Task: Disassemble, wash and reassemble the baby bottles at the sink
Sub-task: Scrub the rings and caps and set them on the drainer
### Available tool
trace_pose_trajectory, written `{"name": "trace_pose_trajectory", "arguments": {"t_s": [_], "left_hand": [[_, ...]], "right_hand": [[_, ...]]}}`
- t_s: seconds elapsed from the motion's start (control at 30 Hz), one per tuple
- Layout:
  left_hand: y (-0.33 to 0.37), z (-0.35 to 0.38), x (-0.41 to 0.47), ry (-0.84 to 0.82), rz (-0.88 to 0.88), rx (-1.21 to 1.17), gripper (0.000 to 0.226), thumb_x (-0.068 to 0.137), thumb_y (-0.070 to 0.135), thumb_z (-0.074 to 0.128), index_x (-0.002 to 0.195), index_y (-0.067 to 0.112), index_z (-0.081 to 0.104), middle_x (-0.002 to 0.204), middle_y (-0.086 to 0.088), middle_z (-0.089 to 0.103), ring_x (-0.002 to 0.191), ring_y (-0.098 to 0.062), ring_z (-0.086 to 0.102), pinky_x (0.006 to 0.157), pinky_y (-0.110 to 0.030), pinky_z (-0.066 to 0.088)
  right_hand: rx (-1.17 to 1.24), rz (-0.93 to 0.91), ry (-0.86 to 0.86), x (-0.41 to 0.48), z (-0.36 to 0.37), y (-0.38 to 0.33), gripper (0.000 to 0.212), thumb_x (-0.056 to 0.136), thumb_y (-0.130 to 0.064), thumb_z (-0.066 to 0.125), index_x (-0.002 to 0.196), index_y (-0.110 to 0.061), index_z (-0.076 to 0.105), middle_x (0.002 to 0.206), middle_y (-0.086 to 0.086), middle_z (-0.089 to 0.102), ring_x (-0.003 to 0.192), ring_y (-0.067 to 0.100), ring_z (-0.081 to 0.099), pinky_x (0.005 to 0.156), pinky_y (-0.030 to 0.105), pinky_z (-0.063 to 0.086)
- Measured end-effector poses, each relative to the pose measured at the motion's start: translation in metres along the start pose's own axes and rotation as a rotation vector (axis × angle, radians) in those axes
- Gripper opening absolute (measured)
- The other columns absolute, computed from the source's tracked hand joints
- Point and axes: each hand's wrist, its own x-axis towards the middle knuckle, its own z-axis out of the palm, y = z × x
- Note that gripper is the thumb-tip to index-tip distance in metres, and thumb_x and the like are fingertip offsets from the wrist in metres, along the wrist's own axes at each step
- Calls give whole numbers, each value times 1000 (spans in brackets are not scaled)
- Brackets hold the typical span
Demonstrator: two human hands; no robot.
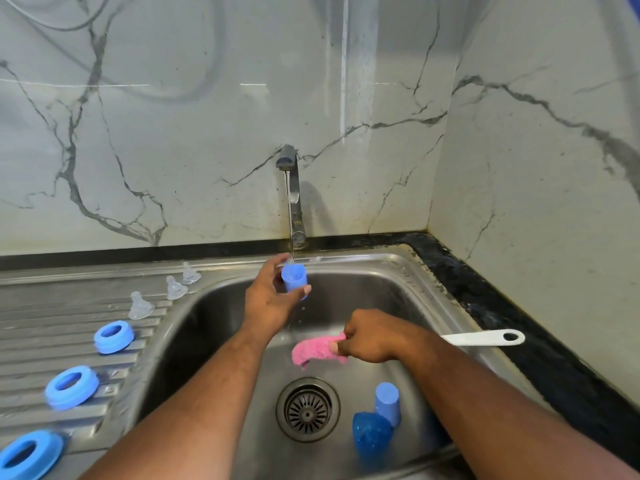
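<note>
Left grip: the left grip (268, 296) grasps a small blue bottle cap (294, 277) between thumb and fingers, mouth upward, over the back of the sink (207, 323).
Water: a thin stream (288, 209) runs from the steel tap (291, 188) straight into the held cap; drops fall below it.
Right grip: the right grip (370, 337) is clenched round the pink sponge head (313, 349) of a bottle brush, low in the basin; its white handle (485, 338) points right, its looped end over the sink rim.
Basin floor: two more blue caps (387, 403) (371, 434) lie touching just right of the drain strainer (307, 409).
Drainboard: on the ribbed drainboard (52, 317) to the left sit three blue screw rings (114, 337) (72, 387) (29, 453) in a row, well apart from each other.
Teats: three clear silicone teats (140, 305) (175, 288) (189, 273) stand upright beyond the rings, along the basin's edge.
Surround: a dark stone worktop (502, 306) borders the sink under marble-look wall panels (207, 133).
</note>
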Motion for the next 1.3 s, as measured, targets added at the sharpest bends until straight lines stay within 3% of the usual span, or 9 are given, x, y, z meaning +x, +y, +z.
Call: {"name": "trace_pose_trajectory", "arguments": {"t_s": [0.13, 0.4, 0.5, 0.63, 0.73, 0.83, 0.93, 1.07, 1.3], "left_hand": [[-2, 3, -1, -19, -135, 4, 42, 77, 16, 87, 114, 19, 67, 99, 7, 70, 88, -7, 67, 68, -9, 47], [0, 1, -1, 39, 1, 181, 43, 81, 19, 85, 118, 26, 63, 103, 8, 68, 89, -5, 66, 67, -10, 51], [14, 4, -3, 55, -175, -84, 42, 81, 32, 84, 113, 11, 67, 99, -4, 73, 88, -19, 72, 81, -35, 62], [32, 2, -8, 33, -681, -683, 29, 101, 30, 62, 108, 2, 61, 95, -20, 66, 81, -24, 66, 63, -33, 61], [38, -3, -2, -13, -752, -881, 46, 102, 34, 59, 126, -6, 57, 96, -20, 68, 81, -22, 68, 55, -32, 62], [38, -1, -2, -30, -764, -895, 51, 101, 34, 61, 131, -8, 56, 100, -19, 69, 82, -21, 68, 63, -32, 61], [38, 0, -4, -93, -720, -762, 47, 98, 35, 65, 122, -6, 59, 106, -22, 70, 84, -24, 70, 64, -30, 61], [16, 0, -7, -187, -370, -71, 41, 86, 14, 80, 121, 3, 63, 109, -18, 72, 84, -22, 70, 55, -22, 58], [5, -6, 1, -105, -175, 97, 39, 76, -2, 84, 109, 10, 68, 96, -6, 70, 76, -13, 63, 54, -10, 49]], "right_hand": [[3, -5, -3, 0, 1, -1, 36, 96, -44, 63, 72, -17, 66, 67, 3, 53, 62, 17, 48, 55, 30, 34], [-9, -5, -10, 0, 2, -1, 39, 96, -44, 63, 64, -23, 61, 69, 2, 55, 66, 17, 51, 61, 30, 39], [-11, -6, -2, -1, 1, -1, 43, 96, -44, 63, 58, -24, 58, 69, 2, 55, 66, 17, 50, 62, 30, 39], [-25, -13, -9, 0, 2, -2, 35, 95, -43, 64, 70, -19, 64, 73, 6, 58, 69, 20, 52, 62, 31, 38], [-7, -5, -7, 0, 3, -2, 37, 95, -44, 64, 68, -20, 63, 70, 3, 57, 66, 17, 51, 59, 29, 37], [-5, 1, -14, 0, 3, -2, 36, 95, -44, 64, 71, -19, 65, 74, 4, 59, 67, 16, 51, 58, 29, 37], [-9, -5, -21, 0, 4, -3, 35, 95, -45, 64, 74, -17, 66, 74, 4, 57, 66, 17, 50, 58, 29, 36], [-14, -2, -28, 1, 4, -2, 41, 96, -45, 63, 63, -20, 59, 70, 2, 56, 66, 17, 50, 58, 29, 37], [-6, 1, -37, 0, 5, -2, 38, 95, -43, 64, 71, -14, 62, 72, 4, 55, 67, 19, 49, 58, 30, 36]]}}
